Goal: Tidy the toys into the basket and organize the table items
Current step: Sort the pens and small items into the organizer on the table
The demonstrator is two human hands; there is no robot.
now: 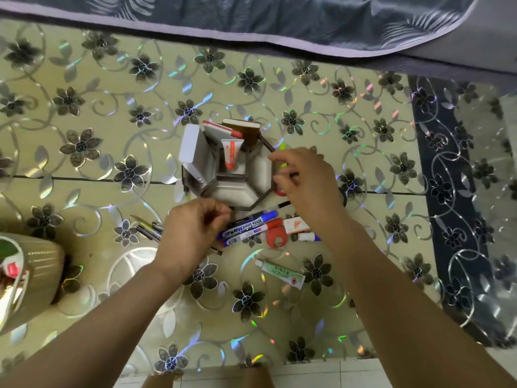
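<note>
The pen holder point(237, 191) stands mid-table with a tube and cards upright in its far pockets. The right hand point(307, 180) pinches what looks like a thin dark pen point(293, 175) at its right rim, and the left hand point(193, 231) curls by the near-left corner, gripping something or nothing, I cannot tell. I'd steady the holder and drop the pen straight into an empty pocket before the markers point(246, 224), pencils point(148, 228) and green tube point(279, 271) just beside it; all rests on a shiny flowered tablecloth point(112, 107), a ribbed beige basket point(36, 264) at the left edge, a grey bedspread point(251, 18) beyond
</note>
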